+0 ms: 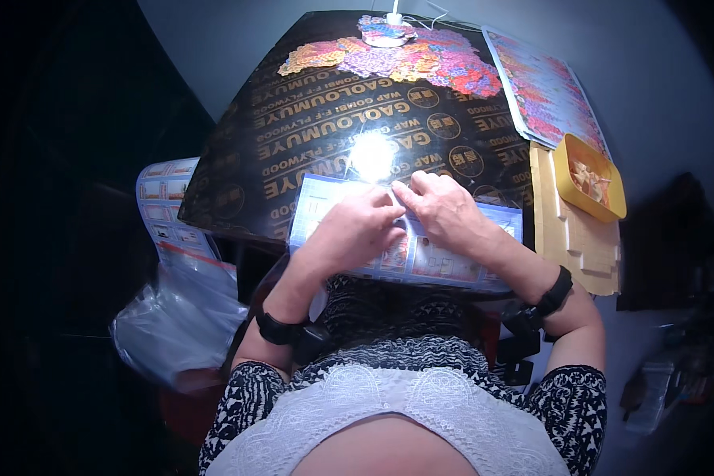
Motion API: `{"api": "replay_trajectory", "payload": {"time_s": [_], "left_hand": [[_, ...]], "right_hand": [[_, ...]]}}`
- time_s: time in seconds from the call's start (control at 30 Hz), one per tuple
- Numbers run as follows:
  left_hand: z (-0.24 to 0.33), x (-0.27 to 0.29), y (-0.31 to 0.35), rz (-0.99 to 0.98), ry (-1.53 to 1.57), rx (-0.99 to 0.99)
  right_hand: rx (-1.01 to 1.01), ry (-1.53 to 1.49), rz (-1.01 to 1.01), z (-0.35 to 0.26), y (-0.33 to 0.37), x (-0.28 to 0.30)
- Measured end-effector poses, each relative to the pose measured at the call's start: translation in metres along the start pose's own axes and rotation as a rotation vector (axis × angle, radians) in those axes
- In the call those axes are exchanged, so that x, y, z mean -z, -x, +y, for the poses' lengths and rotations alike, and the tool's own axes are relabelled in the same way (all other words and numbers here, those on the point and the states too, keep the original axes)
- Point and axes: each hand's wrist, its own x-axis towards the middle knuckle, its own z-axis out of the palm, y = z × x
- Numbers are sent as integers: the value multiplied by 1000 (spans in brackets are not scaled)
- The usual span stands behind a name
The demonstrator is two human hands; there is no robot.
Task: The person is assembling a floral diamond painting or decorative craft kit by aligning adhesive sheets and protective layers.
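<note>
A blue-and-white printed sheet point(464, 266) with small pictures lies across the near edge of the table, directly under both hands. My left hand point(358, 226) rests over its middle with bent fingers, the fingertips closed at a pale raised part of the sheet. Close beside it, my right hand point(446, 205) has its fingers curled and its thumb and forefinger pressed at the sheet's far edge. The two hands nearly touch. Both palms face down, so part of what the fingertips pinch is hidden.
Colourful cut-out pieces point(420, 63) lie around a white lamp base point(387, 33) at the back. A stack of printed sheets point(547, 95) and a yellow box point(567, 178) with small pieces stand right, by cardboard point(583, 246). Clear plastic bags point(178, 325) hang left.
</note>
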Motion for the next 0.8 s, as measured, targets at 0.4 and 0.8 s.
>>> {"api": "replay_trajectory", "payload": {"time_s": [0.4, 0.8], "left_hand": [[-82, 79, 22, 162, 73, 508], [-98, 67, 13, 200, -5, 466]], "right_hand": [[2, -26, -36, 10, 2, 5], [42, -31, -11, 13, -1, 2]]}}
